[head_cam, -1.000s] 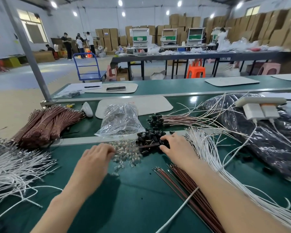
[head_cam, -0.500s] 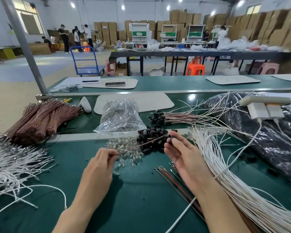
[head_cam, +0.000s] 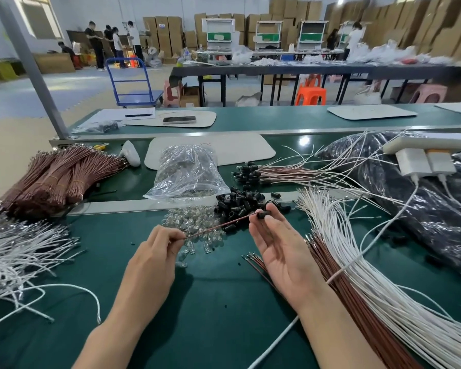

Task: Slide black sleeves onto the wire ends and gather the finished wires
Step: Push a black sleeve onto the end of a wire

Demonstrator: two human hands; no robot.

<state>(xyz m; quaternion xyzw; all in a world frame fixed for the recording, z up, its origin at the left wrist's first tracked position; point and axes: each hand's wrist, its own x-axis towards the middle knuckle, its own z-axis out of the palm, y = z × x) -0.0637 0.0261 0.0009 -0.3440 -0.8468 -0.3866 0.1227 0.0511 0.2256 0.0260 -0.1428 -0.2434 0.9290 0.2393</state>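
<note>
My left hand pinches one end of a thin brown wire that runs up and right to my right hand. That hand, palm up, pinches a black sleeve at the wire's far tip between thumb and fingertips. Just behind it lies a heap of loose black sleeves. Wires with sleeves fitted lie in a bunch on the lower belt behind. Loose brown wires and white wires stretch along the mat at my right.
Small glass bulbs are scattered between my hands, with a clear bag of them behind. Bundled brown wires and loose white wires lie at left. A black plastic bag with white chargers fills the right.
My right hand lifted off the sleeve heap with one sleeve and turned palm up. My left hand rose with the brown wire, whose tip now meets the sleeve.
</note>
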